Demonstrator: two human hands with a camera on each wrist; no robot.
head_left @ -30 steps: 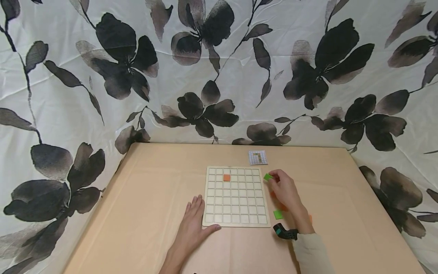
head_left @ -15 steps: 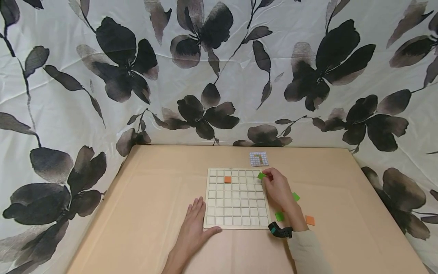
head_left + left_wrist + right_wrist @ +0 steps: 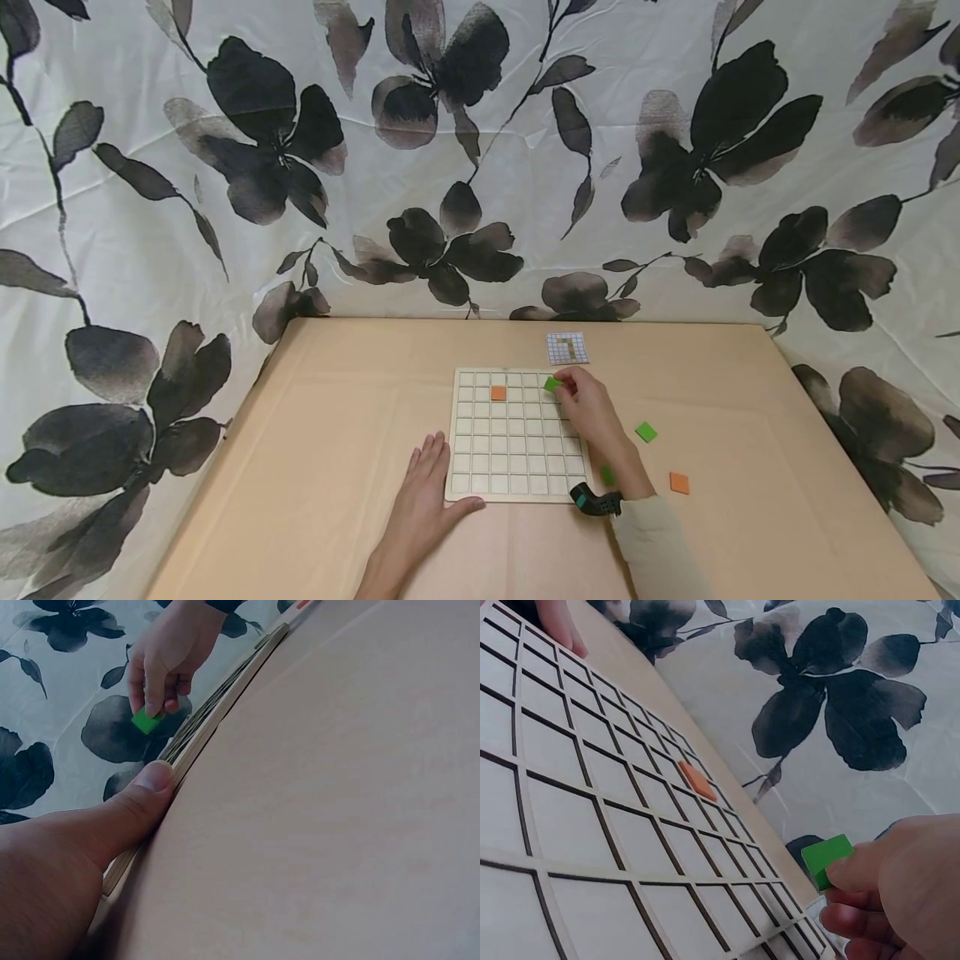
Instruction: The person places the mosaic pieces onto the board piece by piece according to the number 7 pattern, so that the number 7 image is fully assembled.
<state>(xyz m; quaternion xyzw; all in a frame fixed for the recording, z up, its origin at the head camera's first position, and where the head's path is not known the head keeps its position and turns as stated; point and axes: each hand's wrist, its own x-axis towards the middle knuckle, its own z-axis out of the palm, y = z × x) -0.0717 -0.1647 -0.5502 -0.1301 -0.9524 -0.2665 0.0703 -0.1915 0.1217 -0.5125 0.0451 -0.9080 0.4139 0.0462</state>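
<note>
A pale wooden grid board (image 3: 517, 450) lies on the table, with an orange square tile (image 3: 498, 393) in a cell of its upper rows. My right hand (image 3: 592, 410) pinches a green square tile (image 3: 826, 859) between thumb and fingertips, above the board's upper right part. In the left wrist view that green tile (image 3: 146, 721) is held clear of the board. My left hand (image 3: 426, 492) lies along the board's lower left edge, fingers straight, its thumb (image 3: 154, 778) touching the near edge.
A small printed grid card (image 3: 567, 348) lies behind the board. To the right are a loose green tile (image 3: 646, 432) and an orange tile (image 3: 679, 483). Another green tile (image 3: 607, 476) is partly covered by the right wrist. A floral cloth (image 3: 480, 167) hangs behind the table (image 3: 337, 400).
My right hand has carried the green tile leftward, from beside the board's right edge to over its upper right cells. The left hand has stayed in place.
</note>
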